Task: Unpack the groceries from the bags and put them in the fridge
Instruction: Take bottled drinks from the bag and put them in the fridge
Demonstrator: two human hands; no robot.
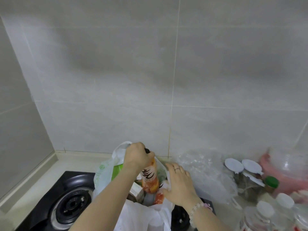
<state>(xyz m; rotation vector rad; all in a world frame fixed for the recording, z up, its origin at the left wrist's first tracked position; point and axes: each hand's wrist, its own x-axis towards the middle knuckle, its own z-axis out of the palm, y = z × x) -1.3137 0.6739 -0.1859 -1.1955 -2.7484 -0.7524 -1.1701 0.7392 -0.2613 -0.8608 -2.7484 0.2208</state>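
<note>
A white plastic grocery bag (106, 170) stands open on the gas stove. My left hand (136, 157) grips the black-capped top of an orange drink bottle (150, 179), which stands upright and half out of the bag. My right hand (180, 182) rests with spread fingers on the bag's right edge, touching the plastic. Inside the bag I see a green package (116, 170), a small carton (136, 190) and other items partly hidden.
A black gas stove (66, 202) lies under the bag. To the right sit a crumpled clear plastic bag (206, 170), white-lidded jars (250, 170), a green-capped jar (271, 182), a pink bag (286, 177) and water bottles (266, 214). Tiled walls stand close behind and on the left.
</note>
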